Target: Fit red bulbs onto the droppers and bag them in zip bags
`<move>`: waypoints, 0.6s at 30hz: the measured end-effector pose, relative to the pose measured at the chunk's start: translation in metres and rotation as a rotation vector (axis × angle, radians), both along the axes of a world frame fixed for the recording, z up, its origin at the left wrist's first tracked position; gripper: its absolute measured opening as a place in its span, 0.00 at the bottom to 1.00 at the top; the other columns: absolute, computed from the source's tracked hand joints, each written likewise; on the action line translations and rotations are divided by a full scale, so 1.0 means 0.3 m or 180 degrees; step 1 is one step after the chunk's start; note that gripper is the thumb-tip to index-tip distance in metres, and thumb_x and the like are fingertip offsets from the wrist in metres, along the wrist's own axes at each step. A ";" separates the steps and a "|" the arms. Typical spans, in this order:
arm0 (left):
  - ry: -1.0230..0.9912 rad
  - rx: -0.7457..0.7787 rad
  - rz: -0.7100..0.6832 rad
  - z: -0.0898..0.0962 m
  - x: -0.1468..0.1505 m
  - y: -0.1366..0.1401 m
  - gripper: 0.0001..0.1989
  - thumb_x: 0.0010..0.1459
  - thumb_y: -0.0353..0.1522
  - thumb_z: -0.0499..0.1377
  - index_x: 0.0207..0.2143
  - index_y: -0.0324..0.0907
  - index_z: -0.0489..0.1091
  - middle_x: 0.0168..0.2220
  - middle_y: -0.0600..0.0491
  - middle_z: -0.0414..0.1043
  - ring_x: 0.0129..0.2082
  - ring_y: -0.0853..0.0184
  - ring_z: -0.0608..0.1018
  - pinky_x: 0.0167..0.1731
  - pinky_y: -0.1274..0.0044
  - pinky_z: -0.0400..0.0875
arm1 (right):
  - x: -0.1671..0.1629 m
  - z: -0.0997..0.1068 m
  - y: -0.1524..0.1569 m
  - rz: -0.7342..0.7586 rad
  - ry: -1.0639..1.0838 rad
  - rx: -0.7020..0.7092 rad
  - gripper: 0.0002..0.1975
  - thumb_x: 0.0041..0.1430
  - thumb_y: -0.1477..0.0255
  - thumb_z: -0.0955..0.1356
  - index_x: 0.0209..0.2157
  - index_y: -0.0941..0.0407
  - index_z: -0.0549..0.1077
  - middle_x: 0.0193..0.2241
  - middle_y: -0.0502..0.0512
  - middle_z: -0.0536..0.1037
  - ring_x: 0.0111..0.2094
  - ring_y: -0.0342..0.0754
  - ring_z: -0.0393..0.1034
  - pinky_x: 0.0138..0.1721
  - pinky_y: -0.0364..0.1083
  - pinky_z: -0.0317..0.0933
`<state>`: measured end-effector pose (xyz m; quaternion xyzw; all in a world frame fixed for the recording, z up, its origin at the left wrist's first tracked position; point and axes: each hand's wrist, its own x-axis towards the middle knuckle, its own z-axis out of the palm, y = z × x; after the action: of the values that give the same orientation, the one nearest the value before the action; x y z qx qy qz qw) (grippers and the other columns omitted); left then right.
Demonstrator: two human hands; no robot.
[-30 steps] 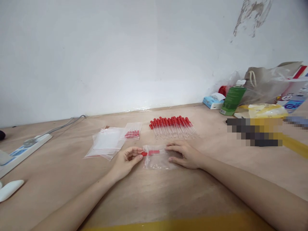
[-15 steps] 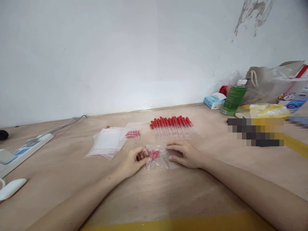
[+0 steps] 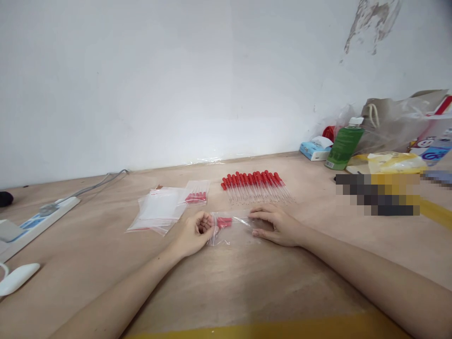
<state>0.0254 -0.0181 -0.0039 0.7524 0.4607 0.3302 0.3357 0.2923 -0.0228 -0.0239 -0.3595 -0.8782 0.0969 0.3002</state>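
Observation:
A clear zip bag [image 3: 240, 231] lies flat on the table between my hands, with red dropper bulbs [image 3: 224, 221] showing inside its left end. The thin stems in it are hard to make out. My left hand [image 3: 197, 232] is closed in a pinch at the bag's left edge. Beside the other end, my right hand [image 3: 277, 226] has its fingers stretched and thumb apart, the tips at the bag's right side. Behind the bag, a row of droppers [image 3: 257, 181] with red bulbs and clear stems lies side by side. A filled zip bag [image 3: 197, 190] with several droppers rests to the left.
A stack of flat zip bags [image 3: 158, 207] lies left of centre. Farther left are a power strip [image 3: 42, 226] and a white plug-like object [image 3: 21, 278]. At right stand a green bottle [image 3: 345, 145], a tissue pack [image 3: 315, 149] and plastic bags [image 3: 393, 122].
My left hand and the bag's left edge have shifted slightly left. The right hand has moved slightly right, and the bag looks flatter and more stretched out.

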 end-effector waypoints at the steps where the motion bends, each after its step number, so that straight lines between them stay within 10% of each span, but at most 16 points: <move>1: -0.0007 0.0033 0.0072 0.000 0.001 0.001 0.07 0.48 0.34 0.58 0.27 0.40 0.63 0.22 0.57 0.64 0.22 0.72 0.67 0.22 0.81 0.63 | -0.001 0.000 0.000 0.0009 0.0004 0.0004 0.21 0.53 0.60 0.65 0.46 0.55 0.69 0.44 0.60 0.69 0.46 0.51 0.63 0.47 0.51 0.58; 9: 0.0051 0.0323 0.0245 0.020 -0.030 0.075 0.06 0.50 0.33 0.55 0.31 0.41 0.65 0.29 0.54 0.69 0.23 0.70 0.71 0.24 0.79 0.65 | -0.002 0.007 -0.005 -0.0008 -0.0044 -0.0023 0.21 0.54 0.61 0.65 0.48 0.55 0.68 0.45 0.59 0.69 0.47 0.51 0.62 0.48 0.51 0.57; 18: 0.0548 0.0376 0.0875 0.113 0.155 0.443 0.05 0.47 0.31 0.57 0.24 0.38 0.71 0.25 0.48 0.72 0.29 0.62 0.73 0.34 0.74 0.63 | -0.003 0.013 -0.008 -0.0004 -0.0058 -0.0058 0.21 0.54 0.60 0.64 0.48 0.54 0.67 0.46 0.60 0.68 0.47 0.52 0.62 0.47 0.52 0.57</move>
<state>0.0719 0.1149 0.0300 0.7262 0.5660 0.3339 0.2018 0.2915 -0.0253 -0.0201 -0.3637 -0.8798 0.1014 0.2889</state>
